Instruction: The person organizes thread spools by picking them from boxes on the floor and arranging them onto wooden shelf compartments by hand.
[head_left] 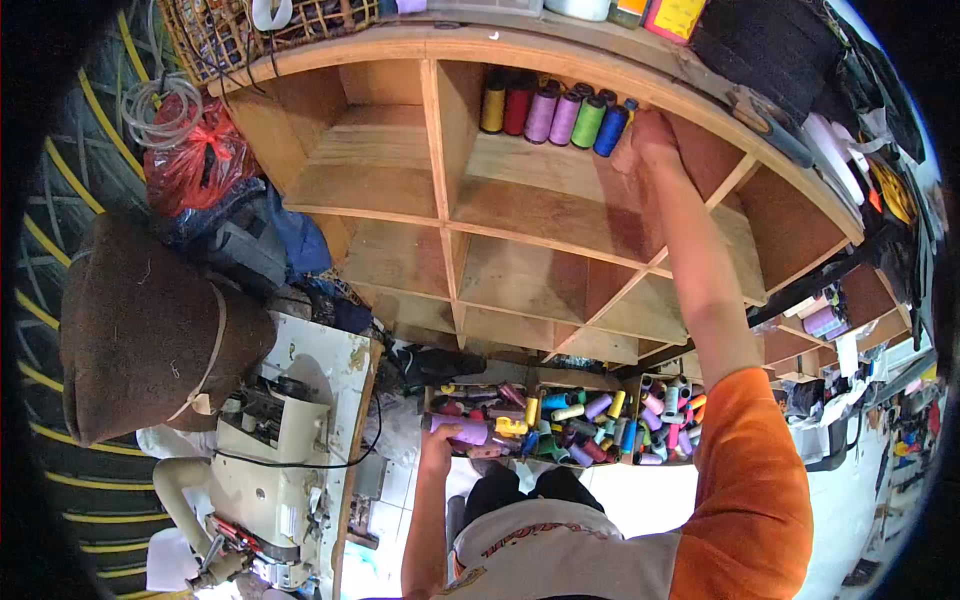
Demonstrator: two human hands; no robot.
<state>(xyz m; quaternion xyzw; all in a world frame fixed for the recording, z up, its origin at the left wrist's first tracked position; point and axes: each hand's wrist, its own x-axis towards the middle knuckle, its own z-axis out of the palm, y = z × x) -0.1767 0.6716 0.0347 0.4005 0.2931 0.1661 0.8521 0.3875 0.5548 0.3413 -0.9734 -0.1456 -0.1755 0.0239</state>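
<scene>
My right hand (650, 138) reaches up into a wooden shelf compartment, at the right end of a row of thread spools. Its fingers are closed around a thread spool (631, 114), of which only a yellow sliver shows; the rest is hidden. Beside it stands a blue spool (611, 131), then a green spool (588, 122), two lilac spools (552, 116), a red spool (517, 105) and a gold spool (493, 104), all upright. Low down, my left hand (437, 448) is shut on a purple thread spool (466, 430), held sideways over a box of mixed spools (480, 405).
More boxes of jumbled spools (665, 415) adjoin it on the right. A sewing machine (265, 440) sits on a table at left, with a brown cloth bundle (150, 330) above it. The shelf's wooden dividers (436, 150) surround the compartments. A wicker basket (280, 30) stands on top.
</scene>
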